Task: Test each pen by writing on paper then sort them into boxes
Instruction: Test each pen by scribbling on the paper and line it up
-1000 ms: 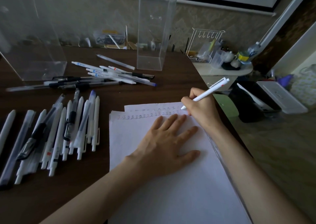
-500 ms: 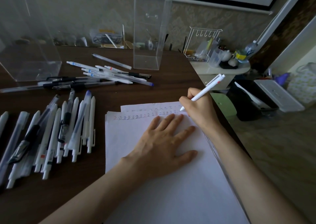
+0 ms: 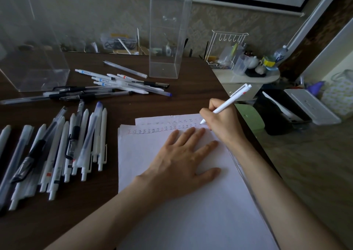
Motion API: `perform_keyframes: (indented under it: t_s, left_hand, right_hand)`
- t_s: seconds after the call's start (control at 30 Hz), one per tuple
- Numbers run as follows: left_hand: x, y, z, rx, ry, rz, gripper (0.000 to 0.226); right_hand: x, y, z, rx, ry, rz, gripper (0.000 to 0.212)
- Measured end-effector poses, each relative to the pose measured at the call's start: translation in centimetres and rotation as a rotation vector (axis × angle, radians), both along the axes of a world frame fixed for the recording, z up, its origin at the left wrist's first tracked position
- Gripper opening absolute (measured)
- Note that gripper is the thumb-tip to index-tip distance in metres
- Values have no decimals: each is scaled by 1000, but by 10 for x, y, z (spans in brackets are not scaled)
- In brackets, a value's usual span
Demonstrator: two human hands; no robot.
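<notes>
My right hand (image 3: pixel 223 122) grips a white click pen (image 3: pixel 227 104), its tip down at the right end of a row of written marks near the top of the white paper (image 3: pixel 191 211). My left hand (image 3: pixel 183 160) lies flat on the sheet with fingers spread, holding it in place. A row of several white and dark pens (image 3: pixel 57 150) lies to the left of the paper. Another loose heap of pens (image 3: pixel 107 85) sits farther back. Two clear plastic boxes stand at the back: a tall narrow box (image 3: pixel 168 32) and a wide box (image 3: pixel 28 43) at the left.
The dark wooden table (image 3: pixel 76 211) ends just right of the paper. Beyond its edge stand a small white side table (image 3: pixel 246 78) with a wire rack, cups and a teapot, and a green stool (image 3: pixel 250 116). Clutter lines the wall behind the boxes.
The pen tip has shifted slightly along the end of the written row. My left hand stays flat on the paper. The view has drifted a little.
</notes>
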State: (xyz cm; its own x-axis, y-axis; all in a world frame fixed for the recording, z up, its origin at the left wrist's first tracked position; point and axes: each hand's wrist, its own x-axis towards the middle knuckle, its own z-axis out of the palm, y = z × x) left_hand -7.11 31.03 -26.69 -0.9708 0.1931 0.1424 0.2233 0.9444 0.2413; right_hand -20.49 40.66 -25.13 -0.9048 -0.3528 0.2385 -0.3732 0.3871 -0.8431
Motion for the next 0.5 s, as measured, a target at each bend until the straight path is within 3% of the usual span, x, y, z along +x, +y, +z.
perform_keyframes:
  t_s: [0.33,0.5]
  left_hand:
    - [0,0,0,-4,5,-6,66]
    - [-1,0,3,97,74,3,67]
  right_hand:
    - [-3,-2,-2,-4,35,-31,40]
    - [1,2,-1,-166,106,-21,35]
